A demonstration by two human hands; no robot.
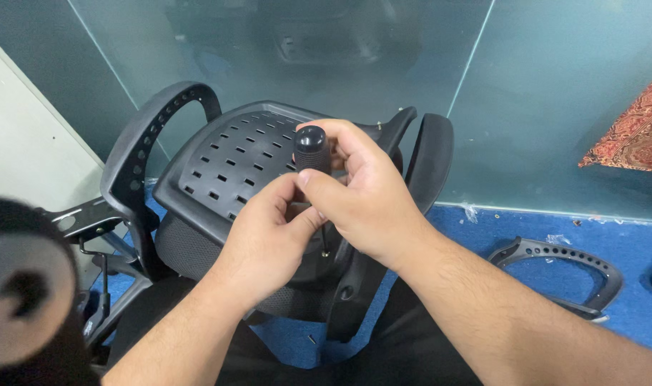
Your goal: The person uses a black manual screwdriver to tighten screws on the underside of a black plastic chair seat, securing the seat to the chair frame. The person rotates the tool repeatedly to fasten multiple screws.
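Both hands gripped a black screwdriver: right hand (369, 196) closed on its handle (312, 149), left hand (269, 229) pinching below. At frame centre, it could slip off the chair seat (226, 161) if tilted.

Both forearms converge at centre — right hand (365, 193) curled shut, left hand (269, 236) pinching beneath (fingertips touching).

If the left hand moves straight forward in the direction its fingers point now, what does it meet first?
Most likely the black screwdriver handle, which the right hand grips. The left hand already has its fingertips near the shaft; depth is unclear.
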